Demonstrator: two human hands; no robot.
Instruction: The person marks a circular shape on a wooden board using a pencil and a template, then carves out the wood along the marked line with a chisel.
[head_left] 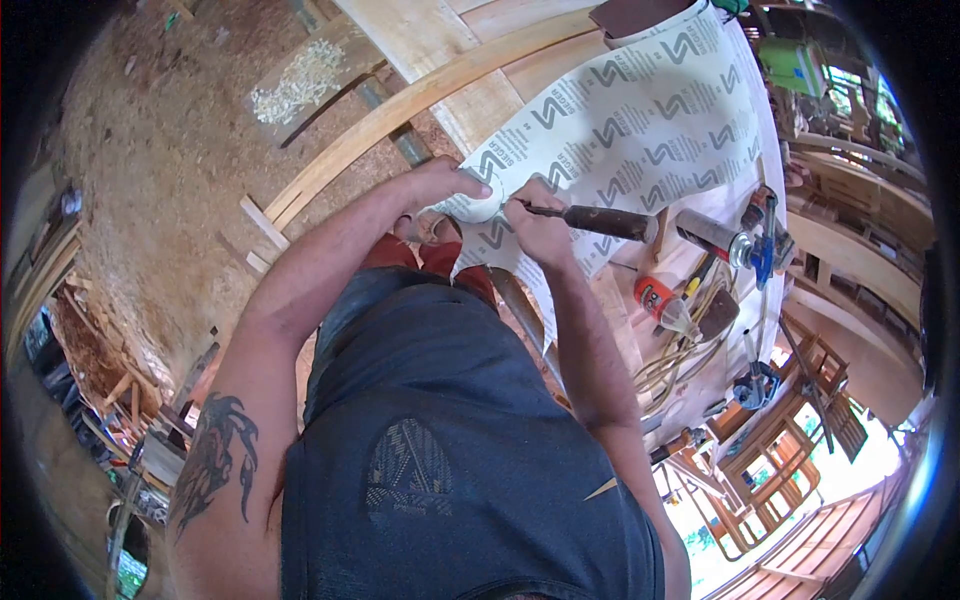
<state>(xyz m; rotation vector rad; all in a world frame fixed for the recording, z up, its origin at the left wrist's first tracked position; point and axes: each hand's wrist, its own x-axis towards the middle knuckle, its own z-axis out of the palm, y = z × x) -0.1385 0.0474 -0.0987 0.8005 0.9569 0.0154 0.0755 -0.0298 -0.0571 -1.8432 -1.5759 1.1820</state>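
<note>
A large sheet of sandpaper (660,110), its pale backing printed with "SIEGER", lies across the boards and a cloth-like white cover, with its far end curling up to show a brown face. My left hand (445,184) is closed on the sheet's near edge, thumb on top, where the paper bends over in a curl. Close beside it, my right hand (543,228) is wrapped round a chisel-like tool (610,222) with a thick dark handle pointing right. The tool's working end is hidden by my fingers and the paper.
Right of the sheet lie a spray can (705,232), a red-labelled bottle (665,305), coiled cord (690,360) and a blue clamp (764,262). Long planks (430,90) run along the left. Wood shavings sit on a board (300,95) over the dirt floor. Wooden frames (770,470) stand lower right.
</note>
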